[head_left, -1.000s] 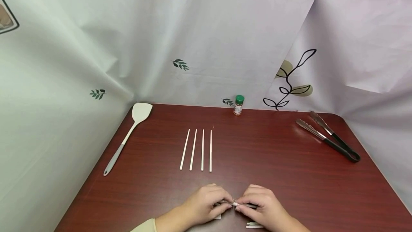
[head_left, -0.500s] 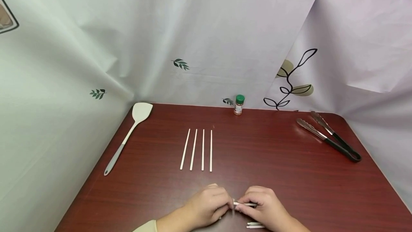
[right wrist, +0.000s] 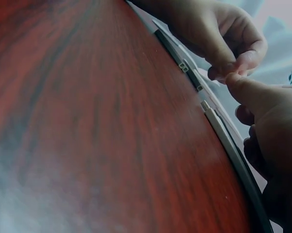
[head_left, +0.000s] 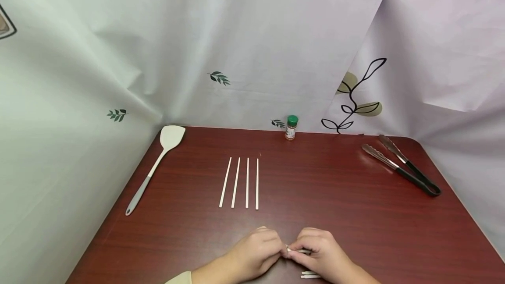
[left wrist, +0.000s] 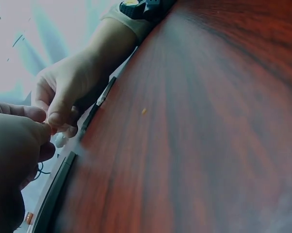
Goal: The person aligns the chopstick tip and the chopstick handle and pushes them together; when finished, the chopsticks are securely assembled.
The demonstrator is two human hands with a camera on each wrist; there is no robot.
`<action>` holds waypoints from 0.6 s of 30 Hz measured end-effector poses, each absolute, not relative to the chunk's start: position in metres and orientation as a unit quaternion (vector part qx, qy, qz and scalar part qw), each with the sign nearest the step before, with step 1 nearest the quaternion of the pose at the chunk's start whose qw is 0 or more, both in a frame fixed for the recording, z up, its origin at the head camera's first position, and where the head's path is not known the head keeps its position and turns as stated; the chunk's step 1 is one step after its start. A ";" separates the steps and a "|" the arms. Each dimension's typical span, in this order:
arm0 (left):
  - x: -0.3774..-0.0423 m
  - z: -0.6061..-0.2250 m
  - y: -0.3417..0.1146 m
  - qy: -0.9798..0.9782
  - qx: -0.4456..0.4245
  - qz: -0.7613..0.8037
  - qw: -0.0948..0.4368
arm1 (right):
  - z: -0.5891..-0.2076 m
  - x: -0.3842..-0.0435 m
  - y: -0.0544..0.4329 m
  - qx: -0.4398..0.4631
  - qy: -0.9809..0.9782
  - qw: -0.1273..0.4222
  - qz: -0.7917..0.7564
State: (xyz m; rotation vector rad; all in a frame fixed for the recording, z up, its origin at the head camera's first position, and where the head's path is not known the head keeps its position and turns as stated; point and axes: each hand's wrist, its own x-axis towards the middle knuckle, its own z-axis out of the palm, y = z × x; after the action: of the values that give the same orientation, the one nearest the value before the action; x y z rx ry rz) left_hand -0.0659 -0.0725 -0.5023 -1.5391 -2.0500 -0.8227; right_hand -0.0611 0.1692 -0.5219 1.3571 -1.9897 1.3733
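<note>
Near the table's front edge, my right hand pinches a short, thin white stick between thumb and fingers. Its free part also shows beyond my right hand in the right wrist view. My left hand meets it from the left, with curled fingertips pinching at the stick's end. Both hands' fingertips touch and hide most of what lies between them. Under my right hand lie short white pieces; one stick in the right wrist view has a narrow peg at its end.
Several longer white sticks lie in a spaced row mid-table. A white spatula lies at the left, black-handled tongs at the right. A green-capped spice jar stands at the back edge, before the fabric backdrop.
My left fingers have shifted from a flat pinch to curl closer about the stick's end, against my right fingertips. The pale piece seen under the left hand is now covered. The right hand barely moves.
</note>
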 end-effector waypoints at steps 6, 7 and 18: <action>-0.064 -0.501 -0.073 -0.749 -0.550 -0.301 0.214 | -0.515 -0.063 0.171 0.508 -0.706 0.210 0.446; -0.064 -0.501 -0.073 -0.750 -0.548 -0.304 0.212 | -0.514 -0.063 0.172 0.513 -0.707 0.214 0.437; -0.062 -0.501 -0.073 -0.762 -0.517 -0.327 0.213 | -0.500 -0.063 0.166 0.517 -0.696 0.241 0.436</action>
State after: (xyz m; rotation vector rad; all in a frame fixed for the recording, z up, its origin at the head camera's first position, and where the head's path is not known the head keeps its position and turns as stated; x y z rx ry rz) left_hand -0.0617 -0.0732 -0.5010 -1.4339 -2.1151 -0.9072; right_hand -0.0629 0.1659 -0.4998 1.4149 -1.9030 1.1924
